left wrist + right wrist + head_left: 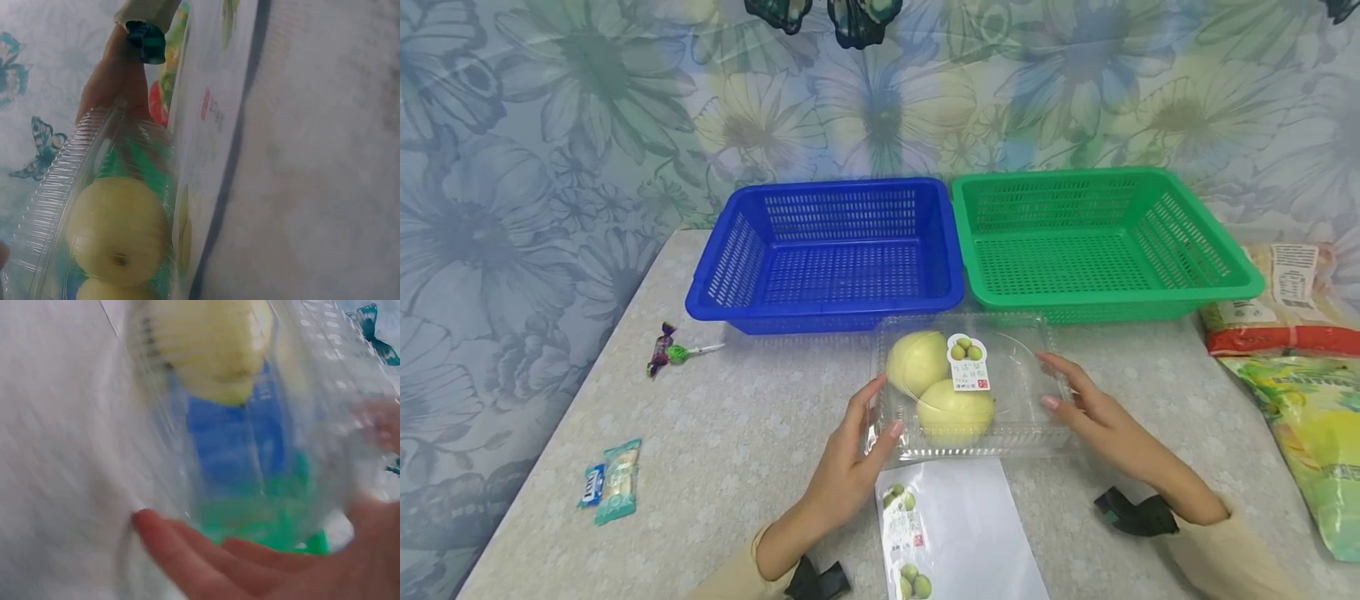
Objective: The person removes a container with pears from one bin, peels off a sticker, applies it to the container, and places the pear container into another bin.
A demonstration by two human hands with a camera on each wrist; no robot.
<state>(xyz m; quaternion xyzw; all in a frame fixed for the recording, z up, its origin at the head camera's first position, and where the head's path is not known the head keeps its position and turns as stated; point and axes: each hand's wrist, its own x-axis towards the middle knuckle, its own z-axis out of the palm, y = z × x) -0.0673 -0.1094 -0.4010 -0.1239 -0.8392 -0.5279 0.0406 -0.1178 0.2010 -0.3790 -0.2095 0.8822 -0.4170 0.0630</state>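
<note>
A clear plastic clamshell box (1018, 417) is held between both hands in front of the baskets. Two pale yellow round fruits (955, 412) lie in its left half, and a white sticker (971, 373) with printed green fruit is on the lid. The left hand (848, 467) grips the box's left side, thumb near the front corner. At the opposite side, the right hand (1101, 421) holds the edge between thumb and fingers. In the right wrist view, that hand's fingers (187, 556) lie along the blurred plastic. The left wrist view shows a fruit (119, 228) through the ribbed wall.
Behind the box stand a blue basket (842, 312) and a green basket (1112, 296), side by side. A sticker sheet (970, 525) lies in front. To the left are a lollipop (677, 354) and two small wrapped snacks (619, 482); food bags (1300, 433) lie right.
</note>
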